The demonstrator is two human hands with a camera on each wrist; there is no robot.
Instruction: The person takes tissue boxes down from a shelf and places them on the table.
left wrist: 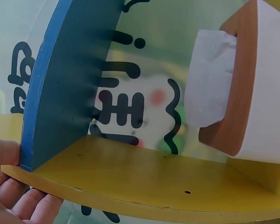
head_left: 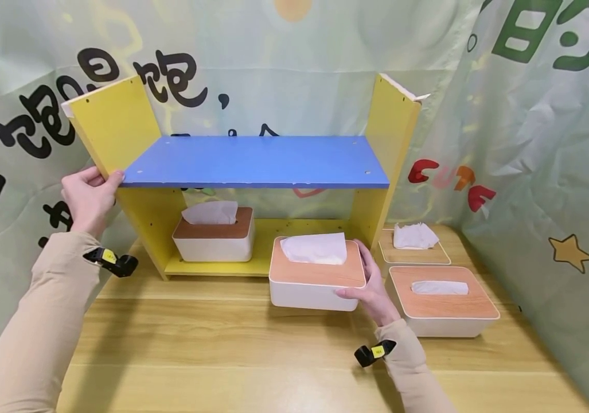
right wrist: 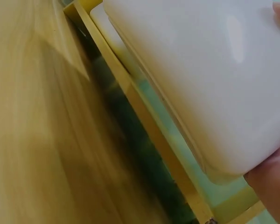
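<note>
My right hand (head_left: 374,292) grips the right end of a white tissue box (head_left: 301,293) with a wood-look lid and a tissue sticking out. In the right wrist view, the white underside of this tissue box (right wrist: 200,79) shows; it is off the table, in front of the shelf's lower opening. My left hand (head_left: 89,195) holds the left side panel of a yellow and blue shelf (head_left: 263,160), thumb at the blue board's front corner and fingers on the outer side. Another tissue box (head_left: 214,248) stands inside, at the left of the yellow bottom board.
Right of the shelf, a tissue box (head_left: 444,327) stands on the wooden table (head_left: 211,367), and one more tissue box (head_left: 387,252) is behind it. A printed curtain (head_left: 294,69) hangs behind and along the right. The shelf's upper level has no top board.
</note>
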